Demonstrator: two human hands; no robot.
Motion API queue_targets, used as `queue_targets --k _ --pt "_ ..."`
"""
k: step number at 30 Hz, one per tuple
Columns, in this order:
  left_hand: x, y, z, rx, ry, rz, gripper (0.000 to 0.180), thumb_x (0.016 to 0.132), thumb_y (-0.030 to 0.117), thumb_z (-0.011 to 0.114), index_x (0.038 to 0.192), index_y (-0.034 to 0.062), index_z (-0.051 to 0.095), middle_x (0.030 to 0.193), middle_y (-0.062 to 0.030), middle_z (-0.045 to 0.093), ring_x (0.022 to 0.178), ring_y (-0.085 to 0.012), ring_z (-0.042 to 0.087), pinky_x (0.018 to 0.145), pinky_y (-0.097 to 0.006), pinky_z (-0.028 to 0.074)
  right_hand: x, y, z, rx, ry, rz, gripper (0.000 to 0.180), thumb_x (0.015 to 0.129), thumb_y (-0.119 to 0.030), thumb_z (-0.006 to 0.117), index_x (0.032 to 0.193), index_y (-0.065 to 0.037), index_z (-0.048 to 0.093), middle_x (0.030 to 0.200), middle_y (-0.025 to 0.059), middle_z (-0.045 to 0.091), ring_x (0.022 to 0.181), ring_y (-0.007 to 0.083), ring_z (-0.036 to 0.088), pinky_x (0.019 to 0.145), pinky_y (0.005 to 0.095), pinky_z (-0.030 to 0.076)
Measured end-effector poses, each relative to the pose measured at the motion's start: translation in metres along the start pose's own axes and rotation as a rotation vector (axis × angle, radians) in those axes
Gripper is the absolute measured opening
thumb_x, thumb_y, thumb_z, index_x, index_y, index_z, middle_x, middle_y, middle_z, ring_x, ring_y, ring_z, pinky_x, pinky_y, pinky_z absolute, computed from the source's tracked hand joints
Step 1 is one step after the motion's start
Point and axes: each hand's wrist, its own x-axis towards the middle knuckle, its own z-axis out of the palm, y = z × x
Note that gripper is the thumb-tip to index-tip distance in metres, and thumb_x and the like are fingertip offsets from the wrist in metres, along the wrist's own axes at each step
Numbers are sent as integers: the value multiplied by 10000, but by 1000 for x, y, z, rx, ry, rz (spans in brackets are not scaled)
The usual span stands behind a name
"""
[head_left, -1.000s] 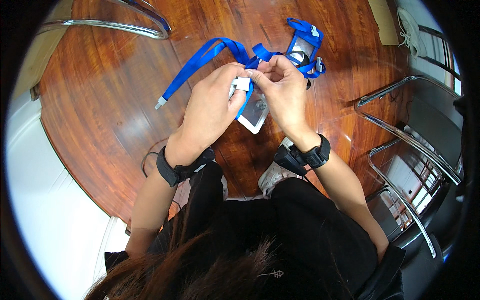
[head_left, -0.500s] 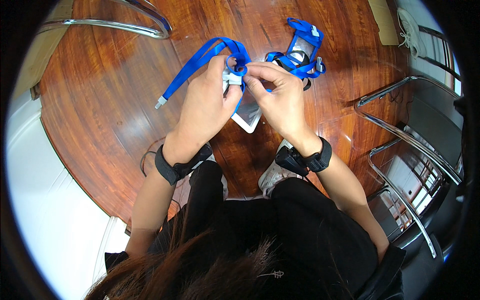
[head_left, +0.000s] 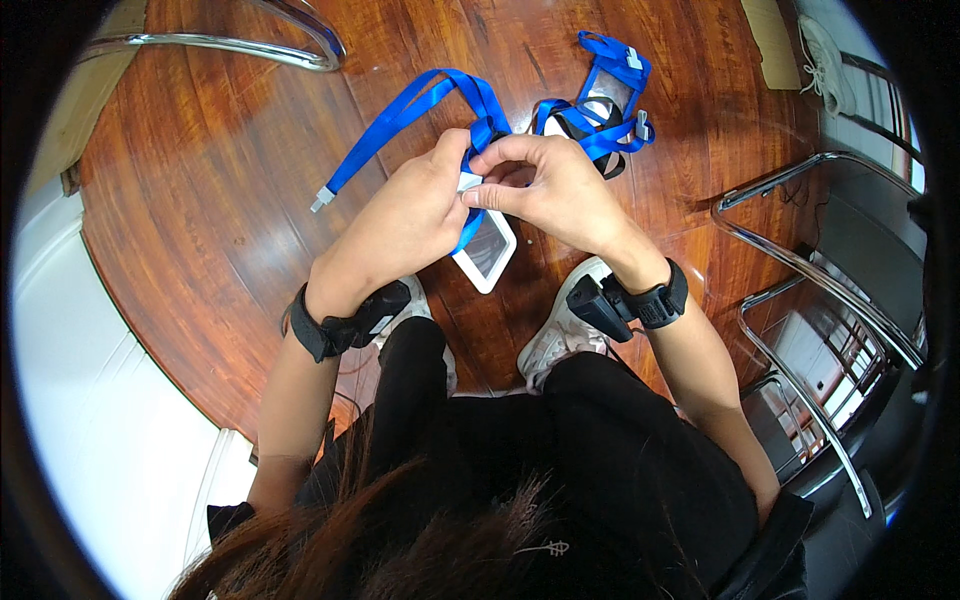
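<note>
Item in hand: a clear badge holder (head_left: pixel 487 250) with a white frame, hanging just above the wooden floor (head_left: pixel 200 230) between my two hands, with a blue lanyard (head_left: pixel 420 100) joined at its top. I see the lanyard loop up and away to the left, its free end finishing in a small metal tip (head_left: pixel 319 201) lying on the boards.

Left hand (head_left: pixel 405 220): fingers curled, thumb and fingertips pinching the top edge of the holder where the strap meets it. Right hand (head_left: pixel 555 190): fingers bent inward, pinching the same spot from the other side, touching the left hand. I note a black wrist strap on each arm.

Beyond the hands: a second badge holder (head_left: pixel 605 100) wrapped in its own blue lanyard, lying on the floor. My two pale shoes (head_left: pixel 560 330) sit below the hands. Chrome chair frames (head_left: pixel 800 270) stand to the right and another at the upper left.
</note>
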Motion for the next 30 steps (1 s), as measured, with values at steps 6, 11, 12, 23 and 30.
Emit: queue_targets --k 6,11,12,23,30 --pt "1 -6 -5 -4 -101 13 406 835 24 518 1218 -6 387 964 -260 562 943 -444 572 792 -443 460 0 -3 3 -111 -34 -4 285 730 -125 729 917 58 617 791 110 665 743 173 650 700 303 524" --pt "0 -10 -9 -56 -67 30 430 815 40 556 1208 -12 391 969 -219 577 948 -384 604 826 -405 469 4 3 7 -6 -37 -17 322 715 -121 719 944 55 578 775 97 639 729 170 627 702 300 517" --pt "-1 -10 -11 -89 -57 3 415 803 38 560 1181 -19 399 971 -237 577 943 -392 602 810 -412 469 5 4 8 18 -28 -20 329 715 -122 719 952 53 572 780 94 636 731 167 624 702 297 515" --pt "3 -15 -9 -132 78 41 281 833 40 652 974 41 409 1194 -147 552 1094 -198 583 882 -313 479 -2 -2 5 207 13 64 323 786 -46 695 1040 30 511 881 91 628 701 107 617 553 237 520" --pt "4 -11 -9 -23 223 134 200 790 45 703 822 22 507 1265 -131 563 1090 -223 597 838 -311 523 -1 5 8 420 62 72 295 828 -14 666 1052 -3 474 883 70 617 646 77 599 512 210 494"
